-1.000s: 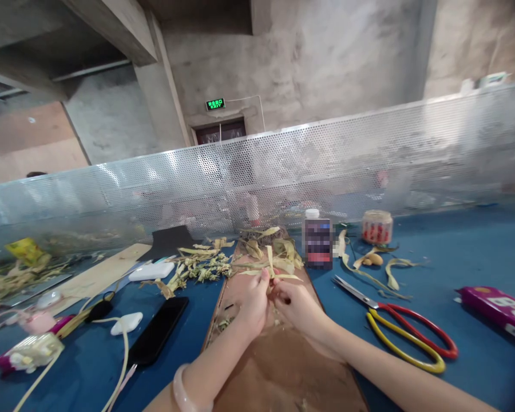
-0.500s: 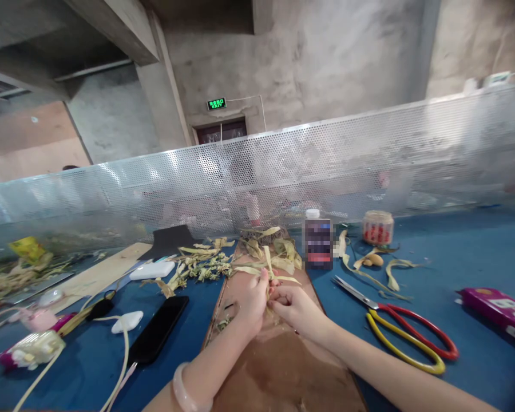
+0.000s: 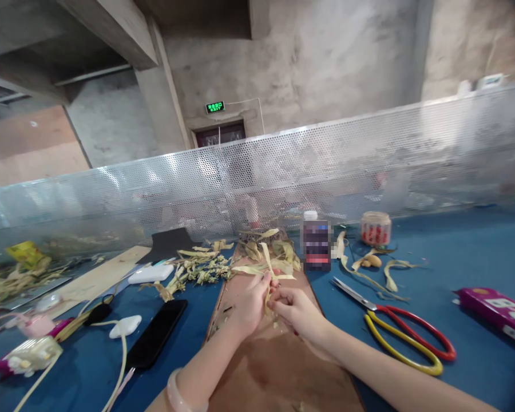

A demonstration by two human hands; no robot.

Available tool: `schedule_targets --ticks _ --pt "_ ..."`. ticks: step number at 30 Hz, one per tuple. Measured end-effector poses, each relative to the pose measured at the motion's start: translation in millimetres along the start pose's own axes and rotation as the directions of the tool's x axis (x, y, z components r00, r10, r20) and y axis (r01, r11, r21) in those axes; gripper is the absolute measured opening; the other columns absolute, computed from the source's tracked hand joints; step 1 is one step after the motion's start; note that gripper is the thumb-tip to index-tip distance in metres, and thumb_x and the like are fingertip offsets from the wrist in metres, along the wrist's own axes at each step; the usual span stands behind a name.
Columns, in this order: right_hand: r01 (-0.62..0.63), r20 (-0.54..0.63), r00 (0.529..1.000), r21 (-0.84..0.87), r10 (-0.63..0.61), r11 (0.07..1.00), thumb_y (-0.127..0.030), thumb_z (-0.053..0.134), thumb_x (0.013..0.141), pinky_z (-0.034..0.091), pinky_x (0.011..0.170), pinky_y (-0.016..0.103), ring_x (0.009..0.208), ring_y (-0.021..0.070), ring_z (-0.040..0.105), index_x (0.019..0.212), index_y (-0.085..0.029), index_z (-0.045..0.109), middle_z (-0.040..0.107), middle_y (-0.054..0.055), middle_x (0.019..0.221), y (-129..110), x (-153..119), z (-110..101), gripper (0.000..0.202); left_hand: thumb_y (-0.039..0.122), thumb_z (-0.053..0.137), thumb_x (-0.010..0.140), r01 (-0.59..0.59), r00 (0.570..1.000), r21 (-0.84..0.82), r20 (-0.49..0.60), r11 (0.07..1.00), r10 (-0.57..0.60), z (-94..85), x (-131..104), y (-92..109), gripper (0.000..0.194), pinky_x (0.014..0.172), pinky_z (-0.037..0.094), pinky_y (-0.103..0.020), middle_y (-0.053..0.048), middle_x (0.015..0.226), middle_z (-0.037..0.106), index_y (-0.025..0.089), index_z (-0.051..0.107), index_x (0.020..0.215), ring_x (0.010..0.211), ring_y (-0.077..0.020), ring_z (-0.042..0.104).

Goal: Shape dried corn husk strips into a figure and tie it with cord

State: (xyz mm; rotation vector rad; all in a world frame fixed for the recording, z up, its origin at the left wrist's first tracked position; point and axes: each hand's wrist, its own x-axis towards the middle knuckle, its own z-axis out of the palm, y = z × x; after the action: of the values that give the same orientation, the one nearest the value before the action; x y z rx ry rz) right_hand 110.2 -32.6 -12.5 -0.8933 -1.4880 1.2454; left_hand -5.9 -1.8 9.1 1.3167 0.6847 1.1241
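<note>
Over the brown board (image 3: 278,372), my two hands meet at pale dried husk strips (image 3: 266,257). My left hand (image 3: 252,303) is closed on the strips, and their ends spread out above its thumb. Fingers pinched, my right hand (image 3: 294,309) grips the lower part of the same strips beside the left hand. Exactly how the strips cross is hidden by the fingers. More loose dried husks (image 3: 287,252) lie on the far part of the board, just beyond my hands.
Scissors (image 3: 395,326) with red and yellow handles lie open to the right, near a purple box (image 3: 493,312). A bottle (image 3: 316,246) and a jar (image 3: 375,229) stand behind. Leftward are a phone (image 3: 158,335), cables and bundled husk pieces (image 3: 206,266). A perforated metal panel (image 3: 154,189) runs across the back.
My left hand and forearm have shifted slightly, and the strips' ends have tilted a little leftward. Both hands keep hold of the strips. The view has moved slightly.
</note>
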Motion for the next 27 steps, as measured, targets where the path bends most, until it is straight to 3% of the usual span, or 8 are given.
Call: schedule_targets --ticks 7,12,15,17,22,25,27 --pt "0.004 0.041 0.999 -0.088 0.000 0.996 -0.023 0.048 0.073 0.019 0.030 0.016 0.030 0.0045 0.027 0.065 -0.018 0.049 0.032 -0.010 0.041 -2 -1 -3 0.009 0.041 0.052 0.077 -0.016 0.998 0.075 -0.063 0.997 0.021 -6.9 3 -7 0.024 0.068 0.041 -0.026 -0.001 0.073 0.057 0.022 0.061 0.088 0.072 -0.0165 0.053" --pt "0.121 0.039 0.993 -0.208 -0.116 0.970 -0.015 0.046 0.070 0.019 0.037 0.018 0.038 0.0048 0.027 0.056 -0.017 0.043 0.030 -0.008 0.044 -2 -1 -1 0.014 0.038 0.053 0.077 0.005 0.999 0.030 -0.053 1.000 -0.003 -5.8 6 -12 0.019 0.066 0.040 -0.025 -0.001 0.071 0.056 0.022 0.062 0.082 0.069 -0.0162 0.052" --pt "0.213 0.033 0.977 -0.274 -0.212 0.938 -0.018 0.048 0.073 0.020 0.042 0.019 0.044 0.0059 0.029 0.057 -0.016 0.046 0.034 -0.007 0.049 1 1 -1 0.016 0.036 0.055 0.077 0.003 0.996 -0.024 -0.084 1.000 -0.005 -6.1 7 -8 0.017 0.061 0.039 -0.023 0.000 0.066 0.055 0.021 0.062 0.078 0.064 -0.0145 0.051" --pt "0.205 -0.011 0.976 -0.304 -0.219 0.930 -0.026 0.049 0.077 0.022 0.042 0.019 0.046 0.0066 0.030 0.059 -0.015 0.051 0.036 -0.006 0.050 2 3 -1 0.021 0.035 0.054 0.077 0.000 0.995 -0.056 -0.097 0.998 -0.005 -7.1 8 -2 0.017 0.059 0.038 -0.023 0.001 0.063 0.054 0.020 0.062 0.079 0.061 -0.0135 0.050" --pt "0.000 -0.181 0.983 -0.100 -0.018 0.995 -0.049 0.044 0.081 0.024 0.034 0.018 0.036 0.0069 0.029 0.092 -0.017 0.059 0.033 -0.008 0.046 1 5 -5 0.037 0.033 0.054 0.078 0.028 0.999 -0.218 -0.032 0.976 -0.036 -5.8 6 11 0.018 0.061 0.041 -0.023 0.001 0.061 0.053 0.017 0.063 0.082 0.060 -0.0128 0.052" --pt "0.021 -0.222 0.975 0.018 -0.016 1.000 -0.052 0.049 0.078 0.026 0.033 0.017 0.037 0.0062 0.029 0.097 -0.018 0.058 0.035 -0.008 0.049 0 5 -7 0.040 0.030 0.056 0.077 0.030 1.000 -0.258 -0.002 0.966 -0.031 -1.6 4 13 0.016 0.063 0.042 -0.024 -0.001 0.066 0.058 0.016 0.063 0.083 0.064 -0.0138 0.055" --pt "0.071 -0.235 0.970 0.008 -0.067 0.997 -0.050 0.050 0.079 0.028 0.034 0.017 0.039 0.0057 0.030 0.095 -0.017 0.060 0.046 -0.005 0.055 0 5 -7 0.038 0.028 0.057 0.077 0.036 0.999 -0.282 0.027 0.959 -0.030 1.0 3 13 0.017 0.065 0.042 -0.025 -0.003 0.070 0.060 0.015 0.063 0.086 0.067 -0.0145 0.056"
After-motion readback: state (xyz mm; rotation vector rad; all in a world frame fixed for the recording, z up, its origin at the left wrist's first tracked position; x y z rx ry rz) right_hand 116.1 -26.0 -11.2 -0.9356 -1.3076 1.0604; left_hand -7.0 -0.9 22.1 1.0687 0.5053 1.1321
